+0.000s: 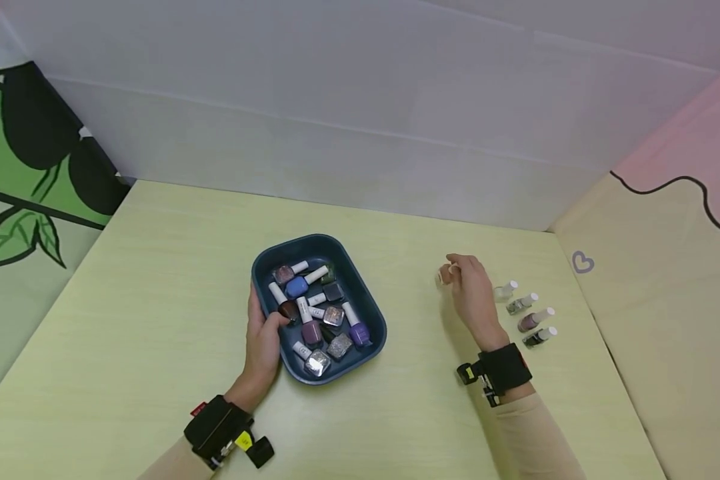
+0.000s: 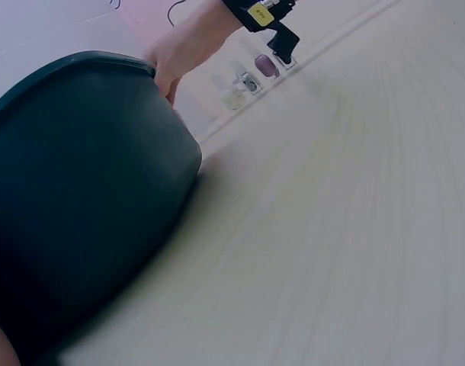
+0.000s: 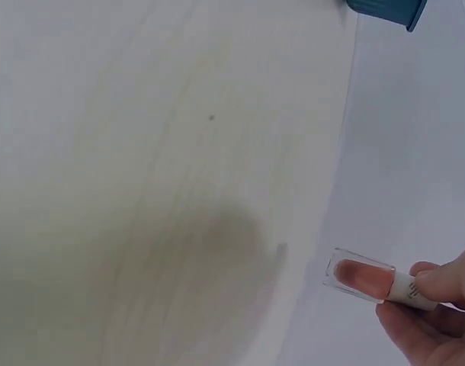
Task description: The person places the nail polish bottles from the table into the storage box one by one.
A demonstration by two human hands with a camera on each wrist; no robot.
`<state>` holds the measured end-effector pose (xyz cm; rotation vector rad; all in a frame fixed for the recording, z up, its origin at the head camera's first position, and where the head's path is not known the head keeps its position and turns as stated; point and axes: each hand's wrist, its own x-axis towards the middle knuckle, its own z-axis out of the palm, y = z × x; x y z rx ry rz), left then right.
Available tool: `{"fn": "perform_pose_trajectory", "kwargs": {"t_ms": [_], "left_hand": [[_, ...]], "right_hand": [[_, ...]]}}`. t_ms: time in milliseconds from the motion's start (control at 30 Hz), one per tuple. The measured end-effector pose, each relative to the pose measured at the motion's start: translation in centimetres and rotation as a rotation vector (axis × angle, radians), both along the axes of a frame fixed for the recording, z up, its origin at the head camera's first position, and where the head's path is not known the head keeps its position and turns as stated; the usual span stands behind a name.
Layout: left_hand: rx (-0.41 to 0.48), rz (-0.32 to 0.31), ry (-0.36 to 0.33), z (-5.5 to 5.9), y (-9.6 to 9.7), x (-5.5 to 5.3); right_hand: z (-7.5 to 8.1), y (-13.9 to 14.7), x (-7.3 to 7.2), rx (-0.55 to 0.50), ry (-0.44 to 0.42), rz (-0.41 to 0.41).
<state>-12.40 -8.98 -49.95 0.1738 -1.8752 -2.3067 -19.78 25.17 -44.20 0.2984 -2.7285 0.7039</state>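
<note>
Okay, so if you're handling little polish bottles like this, I'd say pinch up on the cap, keep the glass end free, and don't let the bottle tip or twist, since that smooth cap could probably slip. I'd also lower it slowly wherever it's being put, and mind the row of four bottles [image 1: 529,321] lying near the right edge of the table [image 1: 408,413], because a sleeve could easily knock them. From where I'm standing the right hand [image 1: 471,293] is closed in a pinch, thumb and fingers on the white cap of a peachy-orange bottle [image 3: 362,279], which is between that row and the tray, nearer the row, and looks to be up off the table. The left hand [image 1: 264,347] has a grip on the left side of the dark blue tray [image 1: 321,248], thumb hooked over the rim, which seems smart for steadying that jumble of bottles [image 1: 311,333] in it. The tray's left of the right hand, well in from the table's back edge.
</note>
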Motion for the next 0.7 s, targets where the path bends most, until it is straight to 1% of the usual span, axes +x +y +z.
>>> {"fn": "perform_pose_trajectory", "kwargs": {"t_ms": [133, 400, 467, 567, 633, 700], "left_hand": [[-0.002, 0.003, -0.004, 0.0, 0.0, 0.1], [-0.001, -0.001, 0.016, 0.1, 0.0, 0.1], [-0.007, 0.001, 0.015, 0.2, 0.1, 0.1], [-0.015, 0.006, 0.011, 0.3, 0.1, 0.2], [-0.015, 0.007, 0.013, 0.3, 0.2, 0.2], [-0.013, 0.008, 0.018, 0.3, 0.1, 0.2]], "right_hand": [[1.5, -1.6, 0.3, -0.007, 0.032, 0.069], [4.2, -5.5, 1.5, -0.022, 0.061, 0.276], [4.6, -6.5, 1.9, -0.021, 0.073, 0.336], [4.9, -7.9, 2.3, -0.022, 0.066, 0.436], [4.9, -8.7, 2.7, -0.022, 0.045, 0.496], [4.8, -9.6, 3.1, -0.028, 0.005, 0.54]]}}
